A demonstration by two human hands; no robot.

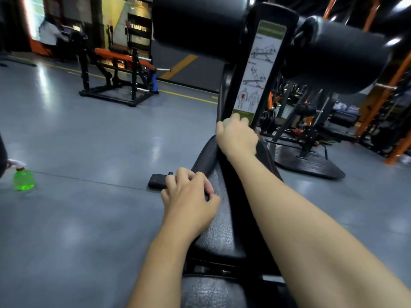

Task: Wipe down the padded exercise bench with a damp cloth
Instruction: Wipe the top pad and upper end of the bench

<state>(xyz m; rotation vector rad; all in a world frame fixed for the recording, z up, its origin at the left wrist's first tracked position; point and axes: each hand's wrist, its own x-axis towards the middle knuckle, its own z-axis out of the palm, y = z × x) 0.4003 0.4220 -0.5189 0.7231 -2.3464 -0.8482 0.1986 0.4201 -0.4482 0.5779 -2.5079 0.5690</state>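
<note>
The black padded bench runs away from me up the middle of the view. Its far end meets an upright post with an exercise sticker, under two black roller pads. A dark, fine-textured cloth seems to lie over the pad's far end. My right hand is stretched out onto it at the foot of the post, fingers curled and bunching it. My left hand sits nearer me on the pad's left edge, its fingers curled over that edge.
A green spray bottle stands on the grey floor at far left. A black bench foot sticks out beside my left hand. An orange and black machine stands at the back left. More racks crowd the right.
</note>
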